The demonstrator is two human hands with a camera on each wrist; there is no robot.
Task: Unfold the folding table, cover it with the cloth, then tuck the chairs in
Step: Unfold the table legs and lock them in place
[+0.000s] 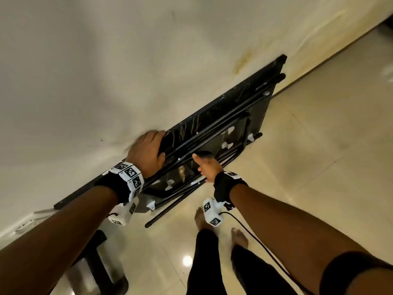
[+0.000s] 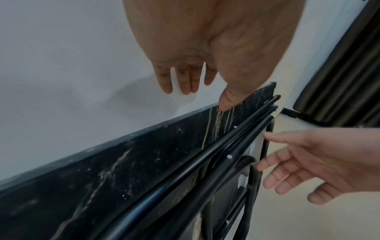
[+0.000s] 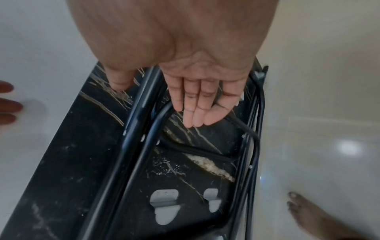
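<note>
The folded table [image 1: 214,124] stands on edge against the wall [image 1: 106,60], its long axis running along it. My left hand [image 1: 146,152] cups its top edge, fingers straight behind. My right hand [image 1: 207,167], fingers loose, hovers just beside the folded leg frame [image 3: 252,141], nearer it.

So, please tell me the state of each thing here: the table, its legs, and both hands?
folding table: folded, on edge, leaning against the wall
table legs: folded flat against the underside
left hand: open, over the table's top edge
right hand: open, fingers at the leg frame
</note>
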